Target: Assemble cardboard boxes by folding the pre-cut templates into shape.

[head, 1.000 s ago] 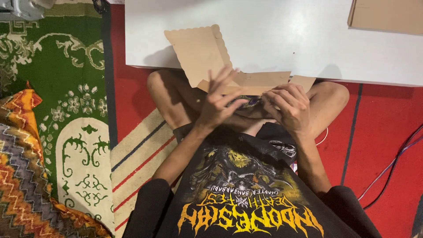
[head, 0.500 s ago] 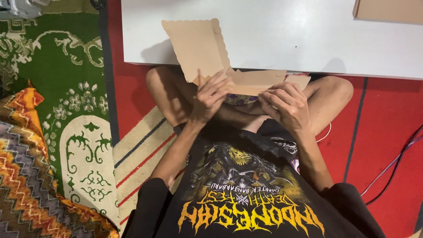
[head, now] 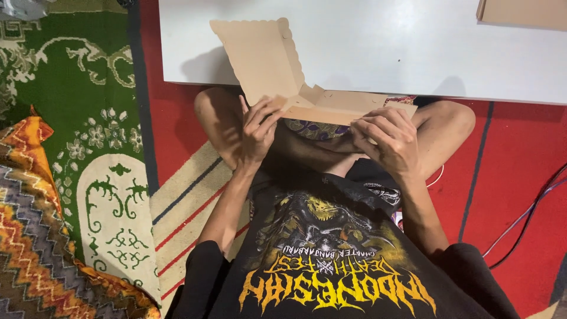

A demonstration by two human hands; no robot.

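Raised since before, the cardboard box blank [head: 277, 71] is in the grip of both left hand [head: 257, 133] and right hand [head: 387, 140]

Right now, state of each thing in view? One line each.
cardboard box blank: partly folded, scalloped flap raised over the table edge, held by both hands
left hand: gripping the blank's lower left corner
right hand: fingers curled on the blank's right edge
white table: flat, blank overlapping its near edge
second cardboard piece: lying flat at far corner
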